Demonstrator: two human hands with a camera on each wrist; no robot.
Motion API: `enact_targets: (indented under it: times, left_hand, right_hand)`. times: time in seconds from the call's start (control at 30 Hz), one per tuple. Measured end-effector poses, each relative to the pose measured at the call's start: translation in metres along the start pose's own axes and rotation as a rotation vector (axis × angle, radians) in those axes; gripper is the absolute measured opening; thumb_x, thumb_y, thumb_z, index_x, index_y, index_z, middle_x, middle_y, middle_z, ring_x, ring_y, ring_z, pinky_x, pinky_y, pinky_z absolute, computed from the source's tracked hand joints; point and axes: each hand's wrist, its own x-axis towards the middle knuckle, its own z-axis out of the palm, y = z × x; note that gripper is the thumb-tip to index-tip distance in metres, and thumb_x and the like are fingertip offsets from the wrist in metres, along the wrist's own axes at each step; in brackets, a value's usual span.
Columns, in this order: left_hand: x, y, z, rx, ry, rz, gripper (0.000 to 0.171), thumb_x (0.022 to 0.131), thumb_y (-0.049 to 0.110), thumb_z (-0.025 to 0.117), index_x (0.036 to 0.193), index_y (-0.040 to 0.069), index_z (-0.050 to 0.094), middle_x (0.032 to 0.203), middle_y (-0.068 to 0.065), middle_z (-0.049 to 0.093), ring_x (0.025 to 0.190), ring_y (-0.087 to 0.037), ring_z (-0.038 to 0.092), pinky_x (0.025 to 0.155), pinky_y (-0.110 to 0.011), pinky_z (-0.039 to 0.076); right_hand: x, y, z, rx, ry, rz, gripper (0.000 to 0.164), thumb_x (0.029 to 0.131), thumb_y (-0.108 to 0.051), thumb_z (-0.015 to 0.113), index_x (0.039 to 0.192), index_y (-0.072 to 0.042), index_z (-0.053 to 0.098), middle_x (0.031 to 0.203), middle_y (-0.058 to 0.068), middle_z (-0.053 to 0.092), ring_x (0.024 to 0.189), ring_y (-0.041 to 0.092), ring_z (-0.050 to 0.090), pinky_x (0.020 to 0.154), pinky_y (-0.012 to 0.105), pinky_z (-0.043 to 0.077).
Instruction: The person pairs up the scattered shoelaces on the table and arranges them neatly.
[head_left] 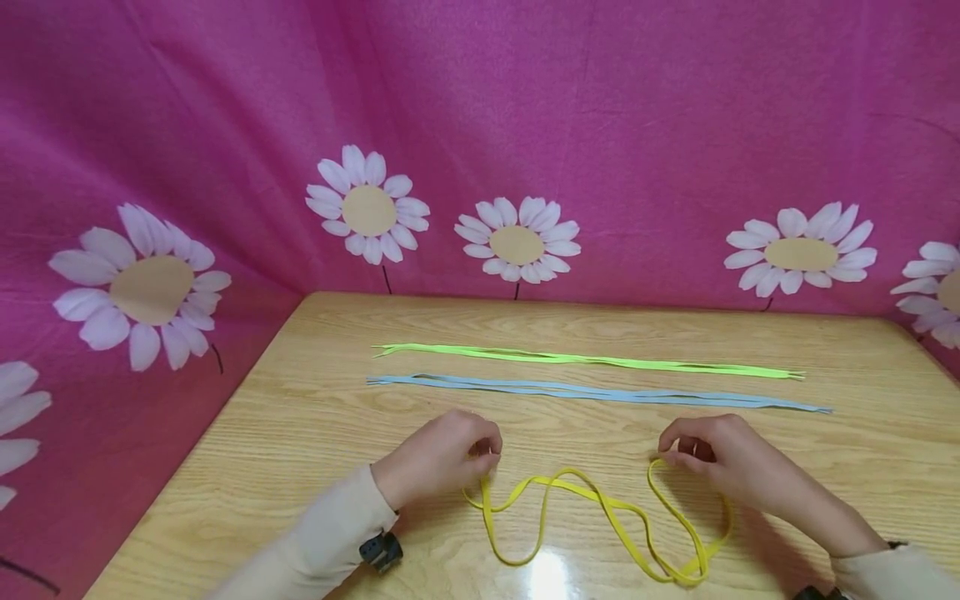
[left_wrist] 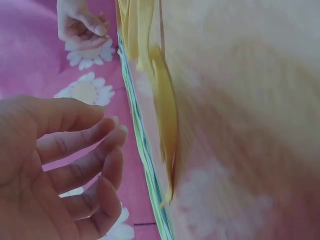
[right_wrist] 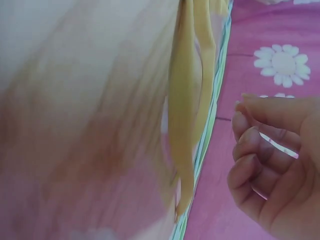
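Yellow lace tangle [head_left: 603, 500], one; hands [head_left: 442, 458] [head_left: 733, 457], two

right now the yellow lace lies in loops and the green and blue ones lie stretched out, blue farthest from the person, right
Wrong order: in the head view, the green lace is farthest, the blue lace between it and the yellow lace.

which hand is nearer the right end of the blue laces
Right. The right hand is on the near side of the blue laces, toward their right end; the left hand is on that side too, but toward their left end.
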Motion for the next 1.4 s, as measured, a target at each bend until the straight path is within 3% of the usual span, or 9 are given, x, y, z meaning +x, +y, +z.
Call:
enact_targets:
  times: [0.1,0.4,0.73,0.87,1.0,1.2,1.4]
  left_hand:
    - [-0.001,0.007,0.002,0.012,-0.022,0.016,0.006,0.090,0.010,0.067,0.085,0.013,0.068,0.079,0.009,0.061,0.073,-0.006,0.054,0.069,-0.020,0.045]
    - [-0.004,0.021,0.017,0.048,-0.056,0.157,0.006,0.090,0.013,0.068,0.083,0.013,0.068,0.080,0.011,0.061,0.076,-0.003,0.054,0.073,-0.016,0.042]
    - [-0.006,0.031,0.028,0.091,-0.070,0.197,0.014,0.090,0.024,0.069,0.078,0.018,0.063,0.073,0.014,0.049,0.066,0.003,0.042,0.062,-0.012,0.034]
    - [-0.006,0.034,0.031,0.144,-0.085,0.201,0.023,0.090,0.032,0.068,0.072,0.021,0.058,0.070,0.014,0.047,0.062,0.004,0.040,0.058,-0.012,0.031]
    - [-0.006,0.038,0.033,0.162,-0.125,0.197,0.030,0.088,0.038,0.070,0.068,0.022,0.054,0.067,0.014,0.044,0.059,0.004,0.038,0.053,-0.011,0.030]
    - [-0.006,0.041,0.033,0.183,-0.195,0.173,0.027,0.085,0.027,0.074,0.071,0.020,0.053,0.066,0.014,0.039,0.059,0.002,0.037,0.053,-0.012,0.030]
    - [-0.006,0.043,0.033,0.221,-0.216,0.215,0.026,0.082,0.011,0.070,0.068,0.019,0.050,0.066,0.013,0.038,0.060,-0.001,0.038,0.055,-0.011,0.030]
  right_hand:
    - [0.001,-0.005,0.003,0.012,-0.019,-0.012,0.021,0.082,0.001,0.072,0.090,-0.017,0.066,0.069,-0.019,0.051,0.059,-0.006,0.041,0.049,0.019,0.038]
    - [0.008,-0.022,0.012,0.060,-0.065,-0.037,0.016,0.084,-0.002,0.072,0.090,-0.016,0.068,0.072,-0.017,0.054,0.061,-0.005,0.043,0.051,0.020,0.041]
    - [0.013,-0.039,0.027,0.147,-0.152,-0.051,0.010,0.087,-0.009,0.071,0.091,-0.018,0.069,0.079,-0.016,0.063,0.065,-0.005,0.050,0.054,0.020,0.045]
    - [0.016,-0.046,0.030,0.125,-0.149,-0.057,0.009,0.087,-0.013,0.072,0.087,-0.022,0.068,0.075,-0.019,0.059,0.063,-0.005,0.047,0.053,0.019,0.043]
    - [0.019,-0.053,0.032,0.079,-0.166,-0.012,0.008,0.087,-0.022,0.072,0.082,-0.025,0.067,0.071,-0.021,0.055,0.059,-0.005,0.043,0.051,0.018,0.041]
    - [0.019,-0.058,0.032,-0.016,-0.169,0.059,0.013,0.080,-0.031,0.078,0.080,-0.028,0.065,0.078,-0.020,0.053,0.063,-0.003,0.046,0.054,0.020,0.042]
    - [0.019,-0.062,0.033,-0.065,-0.207,0.069,0.022,0.076,-0.033,0.082,0.086,-0.025,0.064,0.084,-0.017,0.050,0.067,0.000,0.044,0.057,0.022,0.040]
